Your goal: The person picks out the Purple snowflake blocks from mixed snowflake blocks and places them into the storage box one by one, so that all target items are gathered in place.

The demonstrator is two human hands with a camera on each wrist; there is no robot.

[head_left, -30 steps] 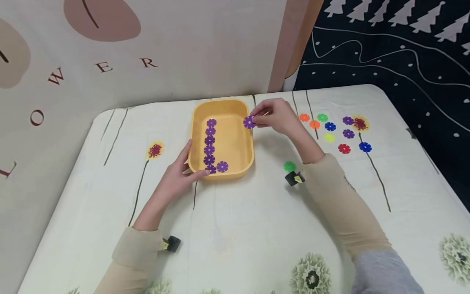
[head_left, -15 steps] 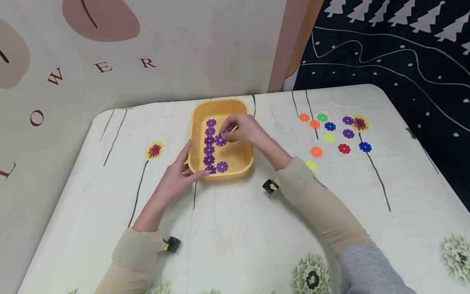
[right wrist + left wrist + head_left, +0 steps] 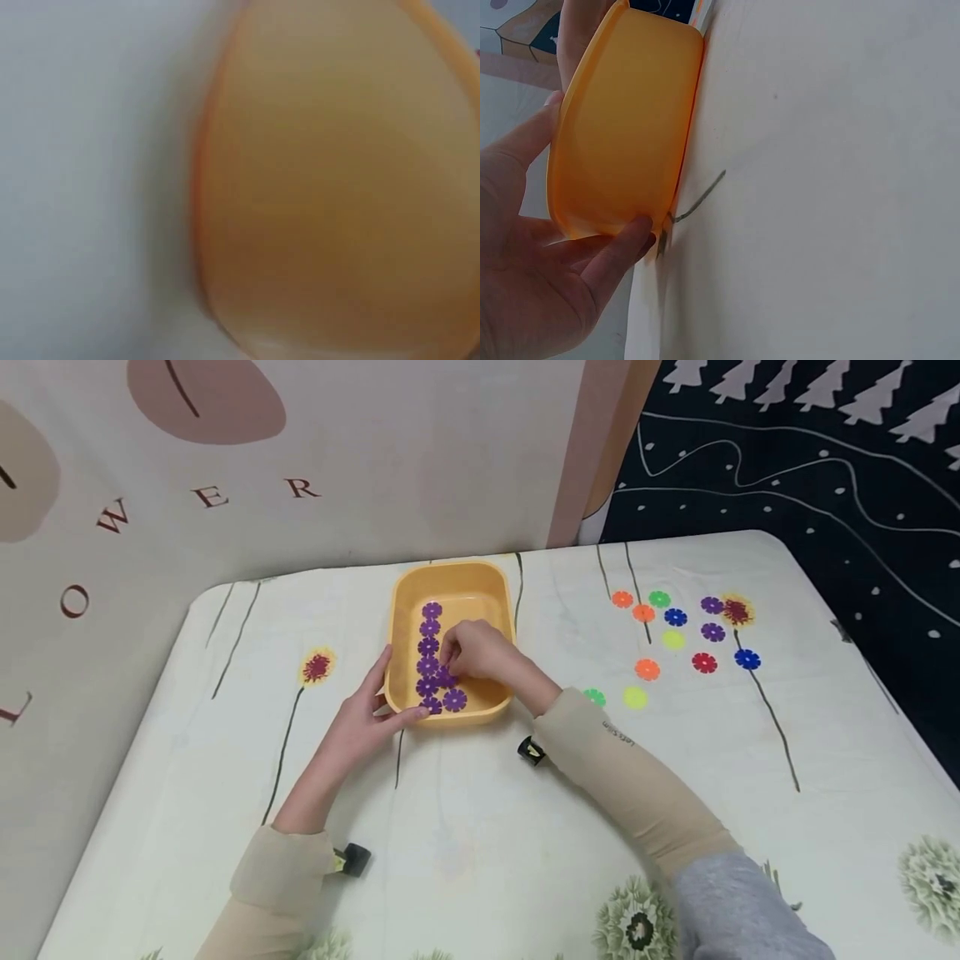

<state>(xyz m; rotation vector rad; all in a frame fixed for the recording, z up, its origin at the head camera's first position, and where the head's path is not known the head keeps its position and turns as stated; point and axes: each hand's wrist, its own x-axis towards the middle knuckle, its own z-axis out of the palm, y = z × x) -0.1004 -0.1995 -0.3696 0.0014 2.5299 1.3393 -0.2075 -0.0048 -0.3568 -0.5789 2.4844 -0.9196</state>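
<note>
A yellow plastic tray stands on the table with a column of purple notched discs along its left side. One more purple disc lies right of the column's near end. My left hand holds the tray's near left corner, thumb over the rim and fingers against the outer wall. Inside the tray, my right hand pinches a purple notched disc beside the column, just beyond the single disc. Its fingers partly cover that disc. The right wrist view shows only the tray's blurred outer wall.
Loose discs lie right of the tray: orange, green, yellow, red, blue and purple. The tablecloth has printed flowers. A pale wall hanging rises behind the table.
My right hand has carried the purple disc from above the tray's right rim leftward into the tray, then down toward its near end. My left hand stays on the corner.
</note>
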